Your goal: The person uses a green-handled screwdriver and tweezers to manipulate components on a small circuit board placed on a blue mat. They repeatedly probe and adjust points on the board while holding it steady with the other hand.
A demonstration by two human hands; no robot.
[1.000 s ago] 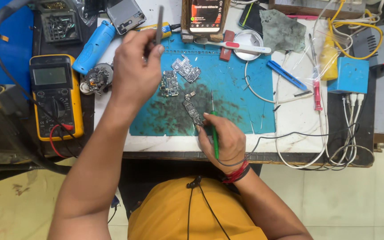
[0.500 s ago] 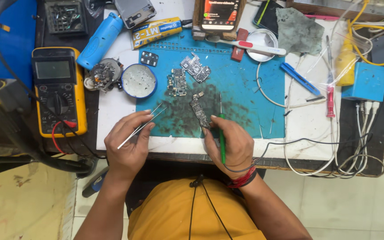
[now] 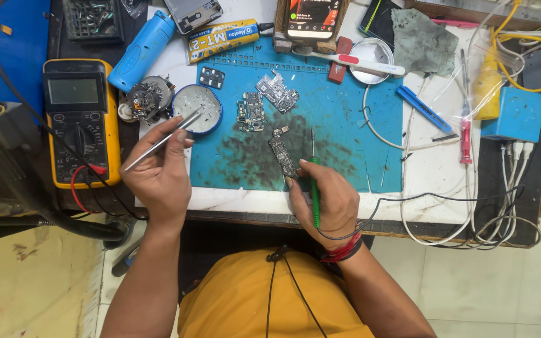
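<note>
My left hand (image 3: 158, 172) grips metal tweezers (image 3: 165, 138) whose tips reach into a small round blue tin (image 3: 197, 107) at the left edge of the blue work mat (image 3: 345, 119). My right hand (image 3: 327, 203) holds a green-handled tool (image 3: 314, 188) with its thin tip pointing away from me, and its fingers also touch a long narrow circuit board (image 3: 282, 154) lying on the mat. Two more circuit boards (image 3: 252, 111), (image 3: 277, 92) lie farther back on the mat.
A yellow multimeter (image 3: 79, 119) with red and black leads sits at the left. A blue cylinder (image 3: 142, 50), a phone on a stand (image 3: 311, 19), a white toothbrush (image 3: 358, 62), a round metal lid (image 3: 372, 59), a blue box (image 3: 513, 112) and tangled white cables (image 3: 446, 188) crowd the bench.
My left hand came back from the far side of the bench toward me, then moved the tweezers' tips up into the round tin. My right hand stayed on the long board.
</note>
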